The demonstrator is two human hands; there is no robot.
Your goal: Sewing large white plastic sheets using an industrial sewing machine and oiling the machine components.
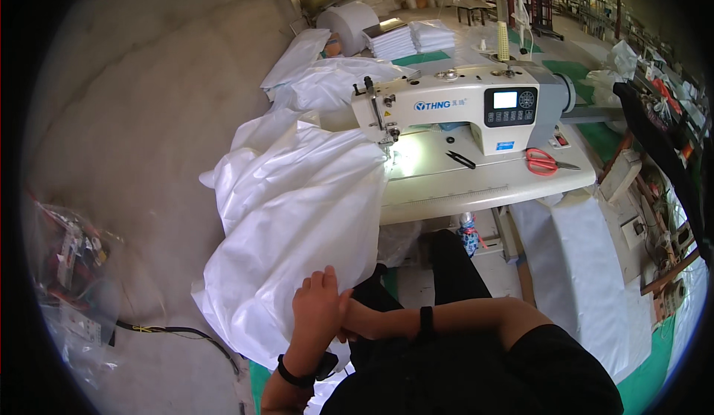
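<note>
A large, glossy white sheet (pixel 297 199), bunched in folds, hangs from the left end of the sewing machine (pixel 446 106) down toward my lap. Its upper right edge lies by the lit needle area. At the sheet's lower right edge my left hand (pixel 320 307) is closed on the material, its fingers bent and close together. My right hand (pixel 361 320) reaches across from the right and meets the left one there. It looks closed on the same edge, though the left hand hides most of its fingers.
On the machine bed (pixel 446 192) lie black thread snips (pixel 461 160) and red-handled scissors (pixel 547 163). A yellow thread cone (pixel 503 43) stands behind. White material (pixel 573 266) drapes at right. Clear plastic bags (pixel 78 288) and a black cable (pixel 178 332) lie on the left floor.
</note>
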